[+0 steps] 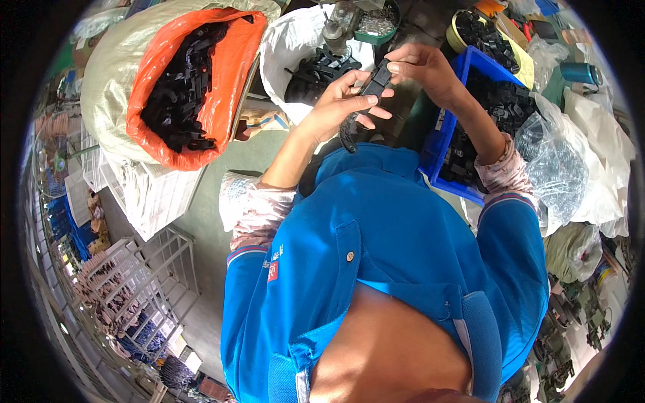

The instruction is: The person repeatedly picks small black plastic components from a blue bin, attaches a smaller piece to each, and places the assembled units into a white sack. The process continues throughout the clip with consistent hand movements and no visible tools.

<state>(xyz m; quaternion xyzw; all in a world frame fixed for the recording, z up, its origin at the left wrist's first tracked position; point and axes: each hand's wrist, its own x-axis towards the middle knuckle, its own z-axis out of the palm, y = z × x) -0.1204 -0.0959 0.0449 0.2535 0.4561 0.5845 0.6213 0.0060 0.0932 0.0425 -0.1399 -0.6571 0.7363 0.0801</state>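
Okay, both hands are up at the far side of the lap, busy with one black part [377,82], a longish plastic-looking piece with a blocky upper end and a curved, tapering lower end. Left hand [339,101] is wrapped on it: thumb laid across the near face, fingers behind with tips poking out past the right edge, so closed round its middle. Right hand [422,69] is at the upper end, thumb and forefinger nearly together and pinched on the tip; anything smaller between them is too small to tell. Part is tilted, top leaning right, curved tail hanging down near the blue shirt [396,221]. Just beyond the left hand, a white sack [277,57] with dark parts in it, and a metal fixture [336,33] standing over it. Green bowl [374,40] of small shiny pieces beside the fixture. Left: big pale sack [111,87] with orange liner [234,101], packed with black pieces. Right: blue crate [460,190] under the right forearm, also full of black pieces; yellow bowl [455,39] of similar ones behind it, clear plastic bag [554,164] beside it.
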